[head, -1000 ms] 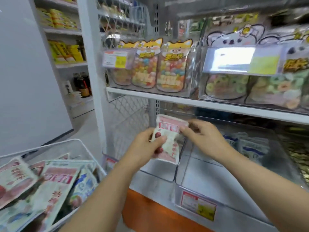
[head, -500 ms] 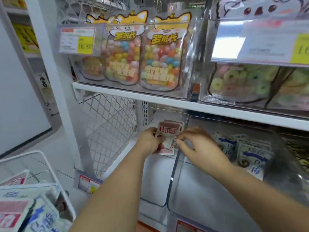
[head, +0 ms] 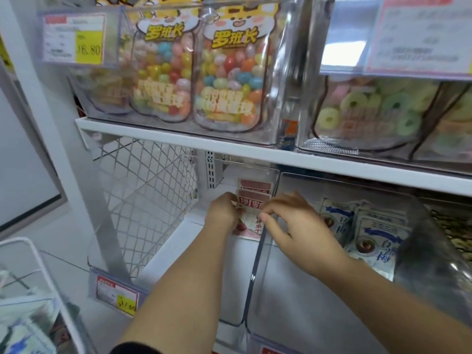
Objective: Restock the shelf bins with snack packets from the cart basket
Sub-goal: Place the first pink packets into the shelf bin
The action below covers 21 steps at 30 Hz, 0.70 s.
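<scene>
Pink-and-white foil marks the snack packet (head: 249,224), which stands upright at the back of the clear left bin (head: 238,290) on the lower shelf. Its long axis is vertical, its printed face is toward the camera, and it sits just in front of a matching packet (head: 255,184) by the rear wall. It lies directly between the two hands. The left hand (head: 222,213) has its fingers curled round the packet's left edge, and the right hand (head: 296,223) pinches the right edge between thumb and fingertips, so neither is nearer. Letting go should call for little more than loosening both grips and drawing straight back. Two things crowd that path. The right wrist crosses the clear divider wall (head: 256,264) shared with the neighbouring bin of blue-and-white packets (head: 375,233), and the white upper shelf (head: 178,140) hangs low overhead. More stock waits in the cart basket (head: 23,240), well apart at lower left.
</scene>
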{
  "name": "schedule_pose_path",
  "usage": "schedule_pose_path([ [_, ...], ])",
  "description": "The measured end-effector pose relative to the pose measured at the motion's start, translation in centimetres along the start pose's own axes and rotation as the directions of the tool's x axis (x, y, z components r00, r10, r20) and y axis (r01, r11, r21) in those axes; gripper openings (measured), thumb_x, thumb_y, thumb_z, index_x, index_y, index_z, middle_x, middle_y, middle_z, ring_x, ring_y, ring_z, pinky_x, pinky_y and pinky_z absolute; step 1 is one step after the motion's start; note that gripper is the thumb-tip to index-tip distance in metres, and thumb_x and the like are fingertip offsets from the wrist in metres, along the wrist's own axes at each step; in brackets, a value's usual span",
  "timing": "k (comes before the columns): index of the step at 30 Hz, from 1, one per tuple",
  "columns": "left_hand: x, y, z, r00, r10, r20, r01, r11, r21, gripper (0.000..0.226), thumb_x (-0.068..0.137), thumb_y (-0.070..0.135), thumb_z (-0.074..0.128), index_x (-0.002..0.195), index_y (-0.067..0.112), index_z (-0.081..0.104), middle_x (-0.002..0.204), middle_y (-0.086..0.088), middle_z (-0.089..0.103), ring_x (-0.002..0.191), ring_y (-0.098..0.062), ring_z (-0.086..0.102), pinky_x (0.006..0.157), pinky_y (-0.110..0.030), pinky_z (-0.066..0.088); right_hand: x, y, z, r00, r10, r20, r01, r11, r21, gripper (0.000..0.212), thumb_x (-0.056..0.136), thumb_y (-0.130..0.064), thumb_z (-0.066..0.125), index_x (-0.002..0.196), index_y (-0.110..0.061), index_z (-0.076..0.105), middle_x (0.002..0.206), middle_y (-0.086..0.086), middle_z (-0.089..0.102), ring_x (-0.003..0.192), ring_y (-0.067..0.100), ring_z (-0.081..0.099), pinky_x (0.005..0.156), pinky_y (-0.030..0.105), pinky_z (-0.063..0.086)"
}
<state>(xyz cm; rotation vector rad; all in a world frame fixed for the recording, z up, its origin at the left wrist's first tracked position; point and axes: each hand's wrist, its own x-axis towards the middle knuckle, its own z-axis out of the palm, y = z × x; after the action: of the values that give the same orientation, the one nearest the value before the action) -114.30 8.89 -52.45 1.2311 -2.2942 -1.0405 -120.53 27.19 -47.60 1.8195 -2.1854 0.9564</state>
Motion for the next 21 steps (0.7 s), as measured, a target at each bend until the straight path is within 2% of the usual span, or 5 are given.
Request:
schedule_pose_path([
  [3,0.0,-0.1,0.3,0.999,-0.01,-0.035,0.011,1.0,0.011,0.038,0.094,0.024,0.064,0.127,0.01,0.052,0.11,-0.01,0.069,0.083,-0.02,0.063,0.066,-0.027,0.048,-0.1,0.1,0.3,1.0,0.001,-0.019,-0.001,1.0,0.008,0.023,0.093,-0.035,0.048,0.089,-0.022,0.067,0.093,-0.01,0.061,0.096,0.013,0.049,0.08,0.032,0.043],
  [7,-0.2,-0.5,0.3,1.0,-0.009,-0.024,0.009,1.0,-0.018,0.048,0.094,0.027,0.065,0.134,0.008,0.047,0.118,-0.013,0.067,0.092,-0.025,0.065,0.078,-0.032,0.054,-0.3,0.2,0.5,0.999,-0.004,-0.048,0.005,1.0,0.015,0.021,0.094,-0.031,0.05,0.09,-0.02,0.068,0.091,-0.01,0.06,0.095,0.012,0.049,0.079,0.03,0.043],
  [11,-1.1,-0.4,-0.4,1.0,-0.014,-0.028,0.014,1.0,-0.02,0.056,0.093,0.028,0.067,0.14,0.01,0.043,0.127,-0.013,0.062,0.095,-0.025,0.065,0.074,-0.031,0.055,-0.6,0.2,0.4,0.999,0.002,-0.043,-0.001,1.0,0.026,0.019,0.096,-0.029,0.052,0.095,-0.021,0.069,0.096,-0.01,0.063,0.099,0.011,0.051,0.082,0.03,0.046],
  [14,-2.6,-0.3,-1.2,0.999,0.006,-0.05,-0.008,0.999,-0.032,0.056,0.091,0.024,0.069,0.14,0.01,0.045,0.13,-0.013,0.059,0.109,-0.03,0.062,0.089,-0.041,0.054,-0.9,-0.2,0.3,0.998,0.016,-0.063,-0.015,1.0,0.022,0.015,0.097,-0.026,0.057,0.1,-0.022,0.071,0.1,-0.01,0.066,0.102,0.012,0.056,0.084,0.033,0.05],
  [21,-8.4,-0.4,-4.6,0.988,0.088,-0.125,-0.091,0.996,-0.011,0.044,0.095,0.016,0.062,0.138,0.018,0.051,0.13,-0.004,0.061,0.112,-0.02,0.061,0.085,-0.026,0.045,0.0,-4.3,0.8,0.997,-0.04,-0.061,0.043,0.998,0.039,0.012,0.091,-0.026,0.063,0.096,-0.023,0.074,0.089,-0.01,0.071,0.086,0.01,0.064,0.078,0.037,0.054],
])
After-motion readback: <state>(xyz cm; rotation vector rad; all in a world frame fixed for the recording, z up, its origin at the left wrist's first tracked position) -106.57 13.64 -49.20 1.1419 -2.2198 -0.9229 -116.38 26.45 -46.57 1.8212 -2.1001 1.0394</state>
